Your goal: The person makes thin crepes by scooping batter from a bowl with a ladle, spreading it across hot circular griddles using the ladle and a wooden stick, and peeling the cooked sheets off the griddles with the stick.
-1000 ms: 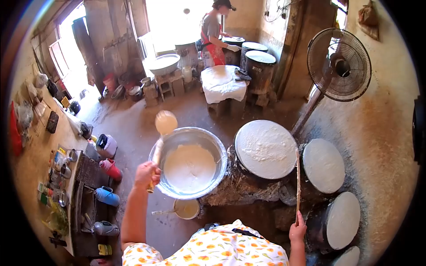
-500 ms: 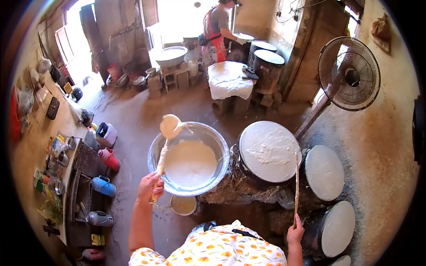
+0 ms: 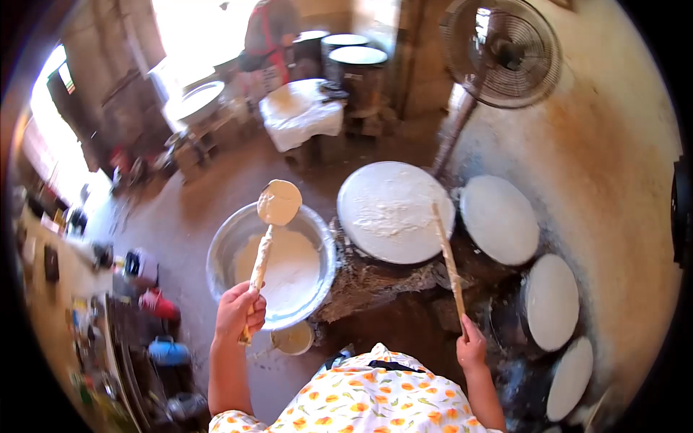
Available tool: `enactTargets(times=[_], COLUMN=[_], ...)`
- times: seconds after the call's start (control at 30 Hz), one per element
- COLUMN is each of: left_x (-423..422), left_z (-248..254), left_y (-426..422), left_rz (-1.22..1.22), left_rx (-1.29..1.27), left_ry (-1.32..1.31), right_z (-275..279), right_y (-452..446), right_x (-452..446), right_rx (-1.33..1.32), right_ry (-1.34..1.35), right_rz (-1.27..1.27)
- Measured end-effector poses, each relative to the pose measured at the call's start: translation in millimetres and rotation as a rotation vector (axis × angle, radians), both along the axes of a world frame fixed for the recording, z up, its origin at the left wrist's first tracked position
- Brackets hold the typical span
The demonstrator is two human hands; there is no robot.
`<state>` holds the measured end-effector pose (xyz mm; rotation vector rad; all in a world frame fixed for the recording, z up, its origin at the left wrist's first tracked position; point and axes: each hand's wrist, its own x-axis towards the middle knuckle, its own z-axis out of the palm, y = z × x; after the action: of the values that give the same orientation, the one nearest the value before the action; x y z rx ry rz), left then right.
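Note:
My left hand is closed round the handle of a ladle, its bowl filled with pale batter and held over the far rim of a large metal basin. More of the batter lies in the basin. On the right, my right hand grips a thin wooden stick, coated in dried batter along its length. The tip of that stick overlaps the right edge of a round white steaming surface, which has a rough, lumpy patch across its middle. Whether the tip touches it I cannot tell.
Several more white round tops curve down my right side. A fan stands behind them. Below the basin sits a small bowl. A co-worker is at the back, near a cloth-covered stand. Flasks line the left.
My view has swung to the right, so the room slides left. The ladle's bowl has turned more upright and shows its batter. The stick now leans to the left over the round top.

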<state>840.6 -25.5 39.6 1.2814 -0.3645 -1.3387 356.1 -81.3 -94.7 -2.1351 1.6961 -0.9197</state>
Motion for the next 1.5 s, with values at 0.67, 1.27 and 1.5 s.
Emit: enactTargets(times=[0.67, 1.27, 1.5], left_x=[-514, -876, -951], left_z=[72, -82, -129], left_y=[-33, 299, 276], left_rz=[-1.617, -2.566, -1.887], left_rx=[-0.321, -0.247, -2.278], left_ry=[-0.088, 0.143, -0.453], right_z=[34, -27, -26], right_y=[314, 557, 519], right_x=[-137, -189, -167], right_rx=[-0.033, 0.414, 0.431], right_ry=[0.172, -0.360, -0.391], right_rz=[-1.171, -2.123, -2.301])
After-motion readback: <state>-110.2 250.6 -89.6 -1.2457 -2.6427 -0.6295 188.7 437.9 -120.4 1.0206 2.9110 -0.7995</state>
